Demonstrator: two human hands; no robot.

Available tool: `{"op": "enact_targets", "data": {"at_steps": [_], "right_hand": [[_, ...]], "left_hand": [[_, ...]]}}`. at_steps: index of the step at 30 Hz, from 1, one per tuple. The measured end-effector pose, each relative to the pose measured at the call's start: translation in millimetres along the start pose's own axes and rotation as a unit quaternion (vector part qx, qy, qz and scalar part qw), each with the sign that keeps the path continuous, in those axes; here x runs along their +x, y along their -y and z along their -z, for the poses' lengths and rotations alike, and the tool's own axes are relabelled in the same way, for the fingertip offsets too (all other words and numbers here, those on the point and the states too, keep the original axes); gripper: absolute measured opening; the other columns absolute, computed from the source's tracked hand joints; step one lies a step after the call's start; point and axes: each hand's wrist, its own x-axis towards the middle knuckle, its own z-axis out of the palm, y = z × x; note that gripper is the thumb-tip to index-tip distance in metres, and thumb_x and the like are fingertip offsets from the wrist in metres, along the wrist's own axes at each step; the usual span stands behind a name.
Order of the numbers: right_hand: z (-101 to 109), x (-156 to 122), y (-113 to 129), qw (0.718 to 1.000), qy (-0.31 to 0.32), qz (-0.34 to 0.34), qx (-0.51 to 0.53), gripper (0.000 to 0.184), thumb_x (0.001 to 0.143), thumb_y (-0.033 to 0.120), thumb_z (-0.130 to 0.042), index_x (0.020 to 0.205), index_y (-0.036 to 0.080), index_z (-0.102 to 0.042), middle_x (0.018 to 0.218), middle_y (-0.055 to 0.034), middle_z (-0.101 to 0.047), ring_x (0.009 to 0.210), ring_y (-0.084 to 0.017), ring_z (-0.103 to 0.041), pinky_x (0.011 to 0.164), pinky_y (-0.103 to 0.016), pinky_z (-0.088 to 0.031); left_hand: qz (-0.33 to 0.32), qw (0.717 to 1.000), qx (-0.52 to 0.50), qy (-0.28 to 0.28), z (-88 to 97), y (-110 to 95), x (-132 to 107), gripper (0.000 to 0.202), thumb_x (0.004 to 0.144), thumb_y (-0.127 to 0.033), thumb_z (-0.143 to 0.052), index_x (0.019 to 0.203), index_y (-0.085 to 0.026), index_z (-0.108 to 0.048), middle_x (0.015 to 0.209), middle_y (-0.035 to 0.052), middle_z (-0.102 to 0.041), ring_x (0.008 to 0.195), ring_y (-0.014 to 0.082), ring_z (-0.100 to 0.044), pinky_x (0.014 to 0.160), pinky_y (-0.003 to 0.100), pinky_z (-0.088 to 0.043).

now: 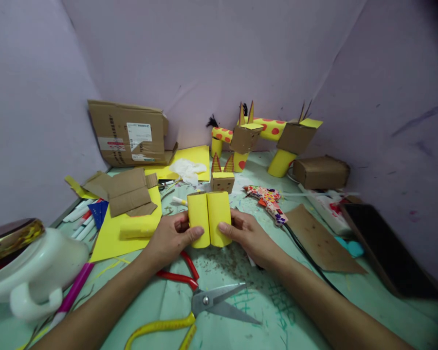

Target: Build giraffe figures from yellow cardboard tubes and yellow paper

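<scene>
Two yellow paper-covered tubes stand upright side by side in front of me, touching along their length. My left hand [177, 234] is closed around the left yellow tube [198, 218], its thumb on the front. Around the right yellow tube [218, 214] my right hand [251, 236] is closed the same way. Just behind the tubes sits a small cardboard box head [222, 183] with striped pointed ears. Below my hands lie scissors [206, 300] with blades apart and one red, one yellow handle. A glue gun [268, 197] in patterned covering rests to the right of my hands.
Spotted yellow cardboard animals [248, 138] stand at the back. At left are a folded carton [131, 133], cardboard scraps [128, 192], yellow paper [107, 238], markers and a white cup [47, 267]. A phone [387, 248], cardboard sheet [319, 238] and brown box [321, 171] lie right.
</scene>
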Motion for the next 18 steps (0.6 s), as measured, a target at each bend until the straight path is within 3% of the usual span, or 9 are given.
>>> {"op": "enact_targets", "data": {"at_steps": [13, 18], "right_hand": [[-10, -3, -2, 0.998, -0.02, 0.021, -0.051, 0.038, 0.075, 0.035, -0.067, 0.107, 0.016, -0.061, 0.104, -0.0082, -0.069, 0.095, -0.025, -0.064, 0.078, -0.034, -0.05], [-19, -6, 5, 0.995, -0.044, 0.024, -0.085, 0.037, 0.073, 0.032, -0.066, 0.105, 0.014, -0.062, 0.106, -0.0091, -0.069, 0.092, -0.024, -0.064, 0.076, -0.033, -0.051]], "left_hand": [[-0.017, 0.997, 0.072, 0.004, -3.0, 11, 1, 0.045, 0.074, -0.044, -0.058, 0.105, -0.011, -0.054, 0.104, 0.0108, -0.068, 0.091, 0.0254, -0.063, 0.076, 0.034, -0.051], [-0.002, 0.999, 0.046, -0.004, -8.1, 5, -2, 0.055, 0.064, -0.039, -0.07, 0.109, -0.014, -0.052, 0.106, 0.0097, -0.068, 0.093, 0.0257, -0.064, 0.077, 0.034, -0.053]]}}
